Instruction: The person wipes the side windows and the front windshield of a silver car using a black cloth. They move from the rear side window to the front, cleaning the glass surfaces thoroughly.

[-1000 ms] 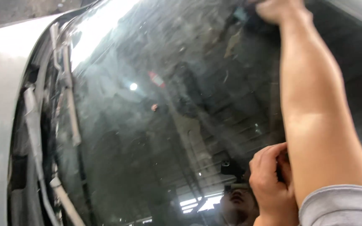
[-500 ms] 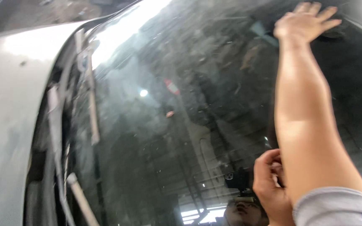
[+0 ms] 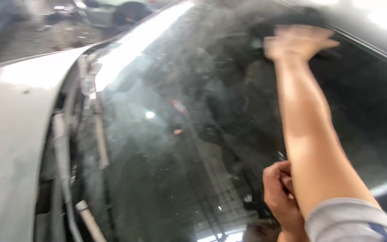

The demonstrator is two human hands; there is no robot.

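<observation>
High on the windshield [image 3: 166,134], right hand [image 3: 298,42] spread flat; left hand [image 3: 281,192] clenched below.

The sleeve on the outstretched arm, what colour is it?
Light grey, with a dark blue strip near the edge; the sleeve shows in the head view, bottom right.

Windshield [image 3: 166,134] glossy glass, dusty, reflective; hood [image 3: 10,134] matt grey metal; sleeve [image 3: 350,222] grey cloth.

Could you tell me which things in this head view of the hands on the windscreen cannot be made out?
- Right hand: motion-blurred; whatever lies under the palm is unclear.
- Left hand: partly hidden behind the right forearm; its grip cannot be told.
- Windscreen: reflections hide the cabin.
</observation>
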